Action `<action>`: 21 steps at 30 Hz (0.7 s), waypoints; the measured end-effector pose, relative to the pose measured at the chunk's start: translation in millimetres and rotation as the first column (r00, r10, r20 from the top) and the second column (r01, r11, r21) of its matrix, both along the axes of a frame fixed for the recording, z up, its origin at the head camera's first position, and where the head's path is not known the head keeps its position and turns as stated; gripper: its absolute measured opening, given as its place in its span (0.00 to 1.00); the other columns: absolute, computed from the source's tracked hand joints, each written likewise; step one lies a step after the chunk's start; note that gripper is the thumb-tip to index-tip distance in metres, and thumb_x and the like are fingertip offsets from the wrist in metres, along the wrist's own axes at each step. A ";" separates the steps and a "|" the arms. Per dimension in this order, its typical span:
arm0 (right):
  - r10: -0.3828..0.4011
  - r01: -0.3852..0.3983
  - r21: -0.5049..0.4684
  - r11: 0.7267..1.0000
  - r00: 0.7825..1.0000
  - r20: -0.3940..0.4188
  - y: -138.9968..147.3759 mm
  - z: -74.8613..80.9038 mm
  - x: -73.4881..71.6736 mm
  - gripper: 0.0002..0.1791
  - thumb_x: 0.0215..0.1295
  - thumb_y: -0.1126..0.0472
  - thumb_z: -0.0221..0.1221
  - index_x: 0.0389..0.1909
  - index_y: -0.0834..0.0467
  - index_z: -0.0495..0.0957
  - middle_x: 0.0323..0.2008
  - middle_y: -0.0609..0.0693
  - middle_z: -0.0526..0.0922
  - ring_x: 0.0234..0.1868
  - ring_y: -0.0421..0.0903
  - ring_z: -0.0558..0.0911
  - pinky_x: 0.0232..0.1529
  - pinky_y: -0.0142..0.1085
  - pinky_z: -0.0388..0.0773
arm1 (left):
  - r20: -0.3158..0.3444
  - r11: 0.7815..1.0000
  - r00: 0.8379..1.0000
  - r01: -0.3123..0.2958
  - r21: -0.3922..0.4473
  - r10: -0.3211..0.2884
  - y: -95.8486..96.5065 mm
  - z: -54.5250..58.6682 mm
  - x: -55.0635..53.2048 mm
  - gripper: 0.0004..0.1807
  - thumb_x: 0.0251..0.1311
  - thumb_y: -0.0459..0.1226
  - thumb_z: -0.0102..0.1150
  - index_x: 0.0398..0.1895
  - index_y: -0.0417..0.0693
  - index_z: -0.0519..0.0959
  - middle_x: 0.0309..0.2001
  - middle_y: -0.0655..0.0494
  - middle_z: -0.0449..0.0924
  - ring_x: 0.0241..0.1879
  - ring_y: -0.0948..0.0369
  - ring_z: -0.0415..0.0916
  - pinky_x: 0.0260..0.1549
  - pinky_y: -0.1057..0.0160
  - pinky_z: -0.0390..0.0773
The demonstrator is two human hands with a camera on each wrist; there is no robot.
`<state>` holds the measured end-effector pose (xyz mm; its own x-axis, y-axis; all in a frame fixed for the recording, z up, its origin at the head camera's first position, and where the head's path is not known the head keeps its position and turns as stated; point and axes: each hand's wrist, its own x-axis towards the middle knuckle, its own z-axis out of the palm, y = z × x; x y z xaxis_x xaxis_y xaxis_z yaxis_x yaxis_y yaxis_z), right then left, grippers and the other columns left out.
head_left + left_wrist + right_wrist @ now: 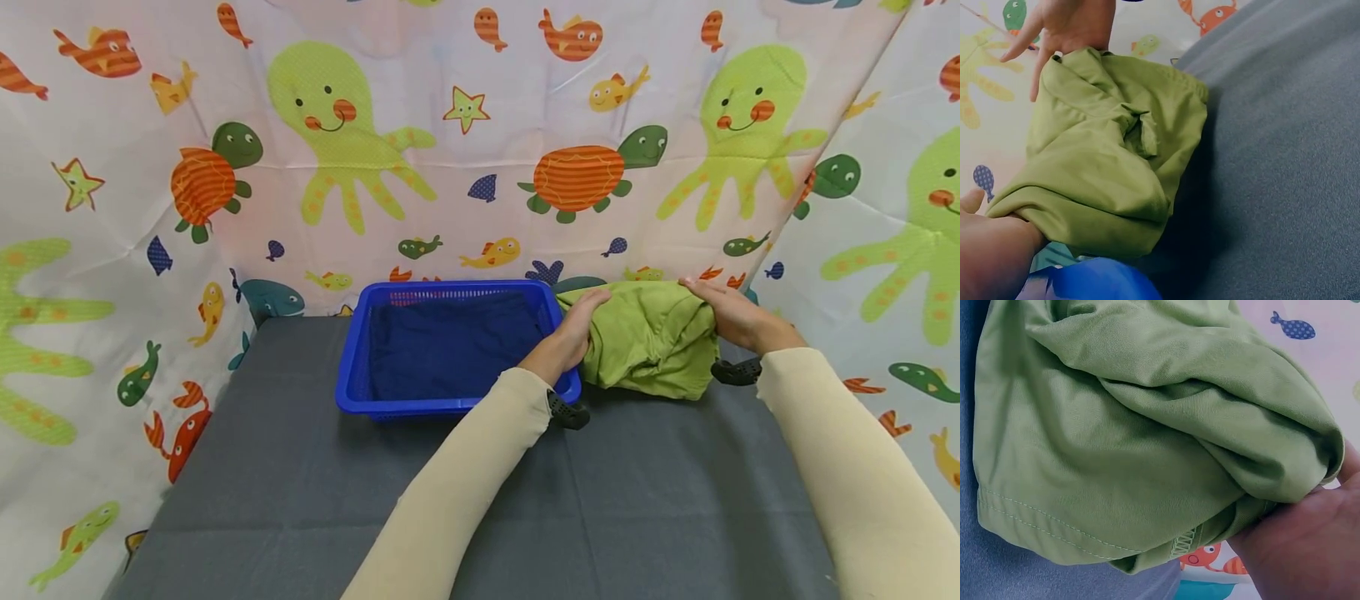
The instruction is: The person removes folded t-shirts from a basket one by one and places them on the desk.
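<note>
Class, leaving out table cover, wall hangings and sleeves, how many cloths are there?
2: a navy cloth in the blue basket, and a green cloth between the left hand and right hand. More may be hidden under the navy cloth.

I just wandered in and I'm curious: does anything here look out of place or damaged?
Nothing looks spilled or damaged. The only untidy thing is the green cloth, rumpled and twisted to the right of the blue basket, while the dark blue cloth inside it lies fairly flat. That seems ordinary for cloth being handled.
</note>
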<state>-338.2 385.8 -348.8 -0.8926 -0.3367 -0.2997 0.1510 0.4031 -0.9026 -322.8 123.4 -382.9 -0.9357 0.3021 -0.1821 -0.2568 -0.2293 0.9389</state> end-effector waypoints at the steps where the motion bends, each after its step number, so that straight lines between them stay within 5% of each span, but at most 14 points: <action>1: -0.007 0.007 -0.003 1.000 1.000 0.004 -0.1 0.5 0.9 0.45 0.80 0.36 0.34 0.80 0.57 0.25 0.80 0.57 0.20 0.80 0.62 0.27 0.77 0.65 0.34 | -0.001 1.000 1.000 0.001 -0.019 -0.001 0.8 0.0 0.1 0.35 0.72 0.49 0.51 0.79 0.51 0.59 0.80 0.54 0.54 0.81 0.52 0.48 0.78 0.49 0.52; 10: 0.013 -0.013 0.013 1.000 1.000 0.012 1.2 -3.9 0.6 0.45 0.79 0.35 0.32 0.79 0.59 0.24 0.80 0.60 0.21 0.80 0.65 0.29 0.76 0.67 0.36 | -0.031 0.985 0.998 0.043 -0.169 -0.049 1.9 0.7 1.4 0.33 0.73 0.53 0.50 0.79 0.59 0.60 0.81 0.63 0.54 0.82 0.55 0.44 0.79 0.46 0.50; 21: -0.012 0.012 0.009 1.000 1.000 0.023 -2.1 -13.6 3.3 0.47 0.78 0.33 0.33 0.80 0.58 0.25 0.80 0.62 0.23 0.80 0.66 0.31 0.77 0.68 0.37 | -0.062 0.984 0.997 0.038 -0.176 -0.050 1.1 -6.5 7.7 0.35 0.74 0.51 0.51 0.80 0.52 0.58 0.81 0.54 0.53 0.81 0.51 0.48 0.78 0.45 0.53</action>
<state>-334.9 383.7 -362.4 -0.8893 -0.3236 -0.3233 0.1767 0.4089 -0.8953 -315.0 124.5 -389.4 -0.9339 0.3121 -0.1743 -0.1996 -0.0506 0.9786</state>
